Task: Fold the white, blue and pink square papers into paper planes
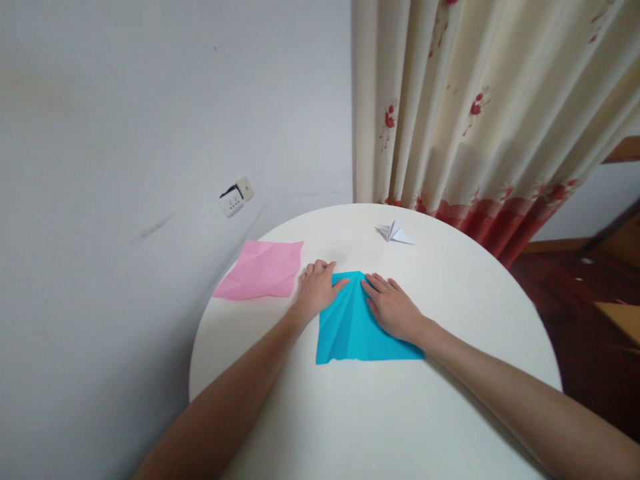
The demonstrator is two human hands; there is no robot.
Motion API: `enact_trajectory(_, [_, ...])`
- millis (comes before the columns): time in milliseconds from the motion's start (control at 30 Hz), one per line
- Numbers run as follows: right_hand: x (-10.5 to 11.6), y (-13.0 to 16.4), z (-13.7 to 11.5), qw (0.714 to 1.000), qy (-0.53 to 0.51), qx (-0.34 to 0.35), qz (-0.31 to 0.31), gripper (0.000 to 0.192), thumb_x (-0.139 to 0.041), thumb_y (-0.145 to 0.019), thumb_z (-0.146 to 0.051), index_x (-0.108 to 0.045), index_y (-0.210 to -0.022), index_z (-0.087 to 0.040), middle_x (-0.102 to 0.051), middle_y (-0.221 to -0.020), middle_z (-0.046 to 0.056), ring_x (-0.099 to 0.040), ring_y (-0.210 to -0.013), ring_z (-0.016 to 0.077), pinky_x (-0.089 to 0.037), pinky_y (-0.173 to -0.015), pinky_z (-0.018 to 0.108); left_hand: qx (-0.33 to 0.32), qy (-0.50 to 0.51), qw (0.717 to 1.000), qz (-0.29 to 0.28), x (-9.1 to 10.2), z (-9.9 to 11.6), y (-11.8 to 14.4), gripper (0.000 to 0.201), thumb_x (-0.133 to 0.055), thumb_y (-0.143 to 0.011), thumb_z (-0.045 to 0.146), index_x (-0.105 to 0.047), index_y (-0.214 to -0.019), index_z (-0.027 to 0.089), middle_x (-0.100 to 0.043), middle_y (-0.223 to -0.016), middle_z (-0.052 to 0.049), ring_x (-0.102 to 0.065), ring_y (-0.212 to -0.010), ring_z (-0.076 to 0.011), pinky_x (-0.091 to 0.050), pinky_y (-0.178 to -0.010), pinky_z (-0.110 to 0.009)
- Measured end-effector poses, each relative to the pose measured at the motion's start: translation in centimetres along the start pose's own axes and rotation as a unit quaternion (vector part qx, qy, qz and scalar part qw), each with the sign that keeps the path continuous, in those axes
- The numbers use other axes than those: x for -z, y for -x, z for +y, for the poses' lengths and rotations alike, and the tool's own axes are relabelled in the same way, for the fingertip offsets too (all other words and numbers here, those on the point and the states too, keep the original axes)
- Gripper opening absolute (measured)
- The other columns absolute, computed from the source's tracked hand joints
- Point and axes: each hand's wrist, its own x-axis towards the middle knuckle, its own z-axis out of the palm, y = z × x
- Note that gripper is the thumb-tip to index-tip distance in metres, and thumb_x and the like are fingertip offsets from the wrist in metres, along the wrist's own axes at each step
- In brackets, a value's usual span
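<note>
From the head camera I see both bare hands lying flat, fingers spread and gripping nothing, on a blue paper sheet [357, 330] near the middle of a round white table [450, 400]. My left hand [316, 290] presses the sheet's upper left edge, and my right hand [393, 307] presses its upper right part, just beside the left. A creased pink paper sheet [263, 270] lies to the left, and a small folded white paper figure [395, 233] sits farther back near the flowered curtain [475, 100].

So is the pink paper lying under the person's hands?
No: both hands, left hand and right hand, press on the blue paper, while the pink paper lies untouched beside it.
</note>
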Motion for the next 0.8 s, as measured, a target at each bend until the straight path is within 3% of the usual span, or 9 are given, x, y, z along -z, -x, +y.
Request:
enact_trajectory(100, [-0.1, 0.0, 0.1, 1.0, 0.0, -0.004, -0.002, 0.053, -0.026, -0.102, -0.033, -0.037, -0.151, -0.015, -0.03, -0.159, 0.01, -0.026, -0.147, 0.0275, -0.024, -0.118, 0.05, 0.017, -0.014, 1.0, -0.003, 0.1, 0.1, 0.2, 0.064, -0.043, -0.09, 0.066, -0.049, -0.138, 0.025, -0.053, -0.125, -0.015, -0.051, -0.116, -0.0345, -0.043, -0.093, -0.046])
enact_trajectory(200, [0.0, -0.1, 0.1, 1.0, 0.0, -0.008, -0.004, 0.053, -0.025, -0.103, -0.034, -0.037, -0.151, -0.015, -0.03, -0.159, 0.01, -0.026, -0.147, 0.0273, -0.024, -0.118, 0.049, 0.058, -0.001, 0.998, -0.017, 0.1, -0.4, 0.0, 0.073, -0.053, -0.084, 0.068, -0.045, -0.14, 0.023, -0.054, -0.124, -0.017, -0.054, -0.116, -0.0348, -0.043, -0.094, -0.044])
enact_trajectory(333, [0.1, -0.1, 0.1, 1.0, 0.001, -0.008, -0.004, 0.053, -0.025, -0.103, -0.034, -0.037, -0.151, -0.015, -0.03, -0.159, 0.01, -0.025, -0.147, 0.0268, -0.023, -0.118, 0.049, 0.062, 0.086, 0.994, -0.028, -0.3, -1.2, -0.5, 0.078, -0.069, -0.08, 0.055, -0.039, -0.144, 0.022, -0.053, -0.131, -0.016, -0.058, -0.116, -0.0293, -0.046, -0.093, -0.035])
enact_trajectory(467, [0.1, -0.3, 0.3, 1.0, 0.001, -0.003, -0.002, 0.052, -0.025, -0.103, -0.033, -0.037, -0.15, -0.016, -0.03, -0.159, 0.01, -0.025, -0.147, 0.027, -0.023, -0.118, 0.05, 0.041, 0.154, 0.987, 0.003, -0.7, -1.3, -0.8, 0.076, -0.073, -0.08, 0.045, -0.041, -0.144, 0.02, -0.053, -0.135, -0.014, -0.061, -0.11, -0.0241, -0.048, -0.093, -0.032])
enact_trajectory(633, [-0.1, -0.4, 0.6, 1.0, 0.001, 0.003, -0.001, 0.052, -0.026, -0.103, -0.033, -0.037, -0.15, -0.015, -0.03, -0.159, 0.01, -0.027, -0.146, 0.0283, -0.024, -0.117, 0.052, 0.05, 0.077, 0.996, -0.013, -0.5, -1.6, -0.8, 0.074, -0.068, -0.08, 0.056, -0.047, -0.141, 0.019, -0.055, -0.135, -0.015, -0.049, -0.126, -0.0309, -0.036, -0.107, -0.041])
enact_trajectory(800, [-0.1, -0.4, 0.9, 1.0, 0.0, 0.015, -0.006, 0.053, -0.025, -0.103, -0.034, -0.035, -0.151, -0.015, -0.026, -0.16, 0.011, -0.024, -0.147, 0.0285, -0.025, -0.117, 0.052, 0.066, 0.074, 0.994, -0.038, 0.2, -1.9, -0.4, 0.069, -0.067, -0.079, 0.059, -0.053, -0.137, 0.024, -0.054, -0.135, -0.011, -0.049, -0.121, -0.0317, -0.037, -0.103, -0.039])
